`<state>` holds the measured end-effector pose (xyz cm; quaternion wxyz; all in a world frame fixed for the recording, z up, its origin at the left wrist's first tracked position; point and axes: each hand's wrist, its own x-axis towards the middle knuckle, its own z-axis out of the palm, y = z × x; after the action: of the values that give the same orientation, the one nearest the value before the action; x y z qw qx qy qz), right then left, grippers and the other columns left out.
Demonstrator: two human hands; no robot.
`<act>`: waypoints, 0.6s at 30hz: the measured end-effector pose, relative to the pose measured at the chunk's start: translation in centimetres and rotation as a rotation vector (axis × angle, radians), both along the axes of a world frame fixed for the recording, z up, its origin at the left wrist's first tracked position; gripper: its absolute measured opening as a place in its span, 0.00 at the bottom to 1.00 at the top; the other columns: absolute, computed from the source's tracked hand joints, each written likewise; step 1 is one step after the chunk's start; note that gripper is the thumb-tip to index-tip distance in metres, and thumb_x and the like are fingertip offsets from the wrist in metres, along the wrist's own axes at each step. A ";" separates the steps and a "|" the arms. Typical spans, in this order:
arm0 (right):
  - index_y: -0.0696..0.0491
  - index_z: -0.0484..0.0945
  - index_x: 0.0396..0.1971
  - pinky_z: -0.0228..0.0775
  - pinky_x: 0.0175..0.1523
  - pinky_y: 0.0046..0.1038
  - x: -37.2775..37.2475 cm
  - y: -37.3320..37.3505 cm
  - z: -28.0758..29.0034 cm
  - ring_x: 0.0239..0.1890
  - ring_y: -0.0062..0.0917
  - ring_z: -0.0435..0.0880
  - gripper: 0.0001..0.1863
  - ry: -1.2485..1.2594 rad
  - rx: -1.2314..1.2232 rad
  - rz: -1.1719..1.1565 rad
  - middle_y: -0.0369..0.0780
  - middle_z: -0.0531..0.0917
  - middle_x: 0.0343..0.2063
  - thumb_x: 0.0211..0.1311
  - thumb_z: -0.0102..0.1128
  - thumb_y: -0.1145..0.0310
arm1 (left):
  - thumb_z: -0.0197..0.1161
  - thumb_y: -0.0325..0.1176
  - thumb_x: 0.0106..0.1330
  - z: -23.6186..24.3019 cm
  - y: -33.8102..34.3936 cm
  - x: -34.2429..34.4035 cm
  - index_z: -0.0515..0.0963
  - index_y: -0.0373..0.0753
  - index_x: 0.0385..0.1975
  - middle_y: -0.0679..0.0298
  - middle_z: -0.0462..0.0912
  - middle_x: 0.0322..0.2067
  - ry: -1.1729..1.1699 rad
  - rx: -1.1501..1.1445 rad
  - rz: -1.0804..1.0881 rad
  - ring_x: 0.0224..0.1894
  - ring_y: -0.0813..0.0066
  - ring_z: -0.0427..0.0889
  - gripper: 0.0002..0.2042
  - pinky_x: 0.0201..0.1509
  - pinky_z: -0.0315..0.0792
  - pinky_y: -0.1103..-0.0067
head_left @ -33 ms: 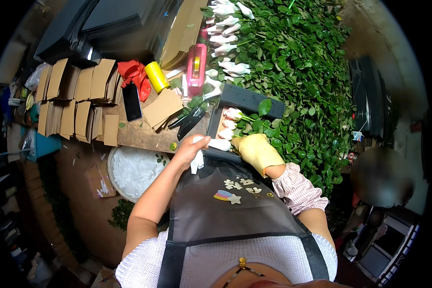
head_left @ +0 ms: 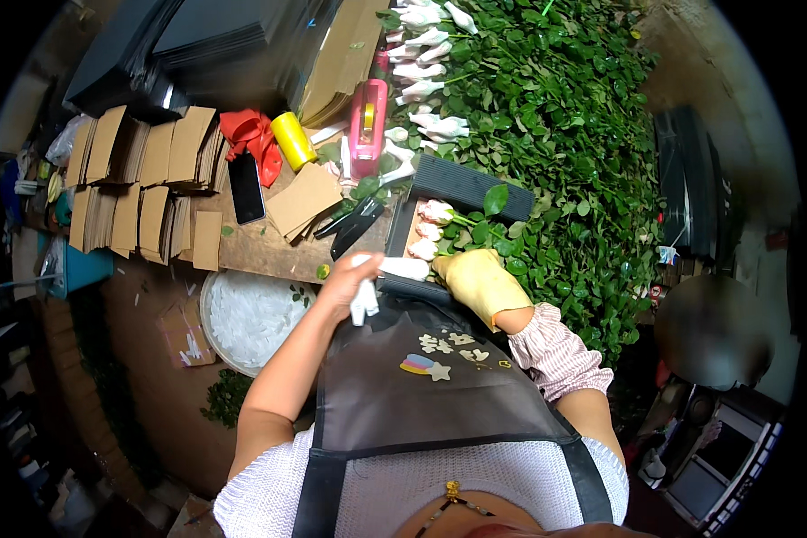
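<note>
matt wht. bud sleeve (head_left: 405,267), glossy plast. dispenser (head_left: 366,156), matt cardbd. pcs. (head_left: 303,201), wd. tabletop (head_left: 278,258)

- The bare left hand (head_left: 346,282) slides slightly leftward.
- More of the white bud sleeve (head_left: 407,268) shows past its thumb.
- The spare white sleeves (head_left: 364,304) below shift left too.

Pink roses (head_left: 429,231), pink-striped sleeve (head_left: 560,354)
</note>
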<state>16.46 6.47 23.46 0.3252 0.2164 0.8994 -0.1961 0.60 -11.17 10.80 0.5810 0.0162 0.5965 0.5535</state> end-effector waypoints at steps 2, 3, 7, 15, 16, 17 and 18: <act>0.54 0.84 0.48 0.76 0.55 0.43 0.2 -0.1 -0.7 0.46 0.44 0.89 0.16 0.010 0.006 0.023 0.52 0.88 0.41 0.66 0.51 0.69 | 0.69 0.47 0.68 -1.0 -3.6 -2.5 0.81 0.39 0.32 0.70 0.80 0.29 -0.026 -0.048 0.118 0.32 0.80 0.75 0.15 0.35 0.69 0.79; 0.54 0.84 0.48 0.76 0.55 0.43 0.4 -0.1 -1.3 0.46 0.44 0.89 0.16 0.021 0.016 0.035 0.51 0.88 0.42 0.66 0.51 0.70 | 0.69 0.46 0.68 -2.4 -6.5 -5.3 0.81 0.40 0.32 0.69 0.81 0.29 0.004 -0.044 0.098 0.32 0.80 0.76 0.15 0.35 0.69 0.79; 0.54 0.83 0.50 0.77 0.55 0.43 -0.7 -0.3 -2.6 0.46 0.43 0.89 0.17 -0.114 0.042 0.136 0.51 0.88 0.43 0.66 0.51 0.70 | 0.67 0.55 0.66 -5.5 -16.7 -10.5 0.88 0.43 0.38 0.59 0.89 0.39 1.006 -0.854 -1.162 0.41 0.66 0.86 0.20 0.45 0.77 0.71; 0.53 0.85 0.43 0.81 0.48 0.41 -0.2 -0.6 -3.6 0.43 0.43 0.90 0.13 -0.061 0.079 0.092 0.49 0.88 0.39 0.64 0.53 0.70 | 0.74 0.42 0.63 -0.7 -1.0 -4.9 0.72 0.37 0.46 0.62 0.74 0.34 0.861 0.167 -0.460 0.40 0.68 0.77 0.21 0.46 0.72 0.69; 0.53 0.84 0.41 0.80 0.47 0.40 -0.1 -0.7 -3.8 0.41 0.43 0.90 0.12 -0.038 0.091 0.058 0.49 0.88 0.37 0.63 0.54 0.70 | 0.77 0.45 0.59 -0.1 1.6 -3.4 0.68 0.38 0.53 0.58 0.72 0.43 0.893 0.240 -0.435 0.48 0.63 0.75 0.29 0.53 0.71 0.68; 0.53 0.85 0.42 0.81 0.48 0.40 -0.5 -0.6 -3.4 0.42 0.42 0.90 0.12 -0.088 0.080 0.088 0.49 0.89 0.38 0.64 0.54 0.70 | 0.79 0.48 0.55 0.4 3.7 -2.3 0.64 0.39 0.59 0.54 0.70 0.52 0.921 0.319 -0.415 0.56 0.59 0.73 0.38 0.60 0.70 0.67; 0.54 0.86 0.43 0.81 0.49 0.41 -1.4 -0.5 -3.1 0.44 0.41 0.90 0.13 -0.137 0.069 0.119 0.49 0.89 0.40 0.64 0.54 0.69 | 0.81 0.51 0.51 0.2 5.3 -1.9 0.61 0.40 0.63 0.51 0.64 0.57 0.949 0.363 -0.550 0.63 0.52 0.66 0.44 0.66 0.66 0.64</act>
<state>15.03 5.98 20.38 0.3895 0.1866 0.8925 -0.1300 -1.27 -5.83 11.00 0.3604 0.5168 0.6610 0.4077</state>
